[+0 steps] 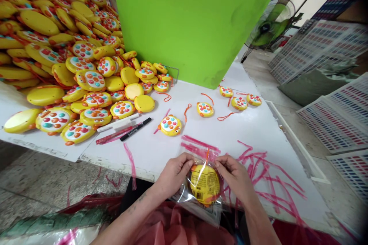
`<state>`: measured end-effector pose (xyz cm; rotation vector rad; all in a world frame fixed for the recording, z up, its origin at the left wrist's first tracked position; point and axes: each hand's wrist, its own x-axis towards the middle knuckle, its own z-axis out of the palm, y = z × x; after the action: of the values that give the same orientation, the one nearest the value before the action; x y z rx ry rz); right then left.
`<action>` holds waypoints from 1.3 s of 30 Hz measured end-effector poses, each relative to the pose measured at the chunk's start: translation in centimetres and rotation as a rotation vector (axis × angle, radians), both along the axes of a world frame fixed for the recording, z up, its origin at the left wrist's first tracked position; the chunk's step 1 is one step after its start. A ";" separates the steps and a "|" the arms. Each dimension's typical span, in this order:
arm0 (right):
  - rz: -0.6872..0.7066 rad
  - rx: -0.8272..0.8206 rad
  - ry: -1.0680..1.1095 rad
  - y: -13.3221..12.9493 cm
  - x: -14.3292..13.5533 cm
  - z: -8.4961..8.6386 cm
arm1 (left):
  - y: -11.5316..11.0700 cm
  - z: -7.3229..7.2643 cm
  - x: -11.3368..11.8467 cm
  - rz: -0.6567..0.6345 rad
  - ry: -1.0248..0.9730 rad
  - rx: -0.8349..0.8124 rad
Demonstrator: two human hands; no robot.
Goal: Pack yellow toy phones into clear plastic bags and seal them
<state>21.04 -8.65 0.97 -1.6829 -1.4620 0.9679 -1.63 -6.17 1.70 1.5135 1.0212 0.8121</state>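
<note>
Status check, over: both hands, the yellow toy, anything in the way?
Left hand and right hand pinching clear bag near its top. Yellow toy inside. Pink strips beside right hand, none blocking either grip.

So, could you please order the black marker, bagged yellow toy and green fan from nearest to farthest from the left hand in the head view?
1. Bagged yellow toy, between left hand and right hand.
2. Black marker, on the table, ahead and left.
3. Green fan, beyond the table, right.
</note>
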 end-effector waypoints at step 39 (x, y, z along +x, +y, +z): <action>-0.087 0.087 0.151 0.3 0.6 2.1 | 0.2 -1.0 -0.3 -0.034 -0.312 -0.262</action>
<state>21.60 -8.40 3.09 -1.5625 -1.3028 0.9483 -1.95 -5.94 0.68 1.1374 0.8305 0.8258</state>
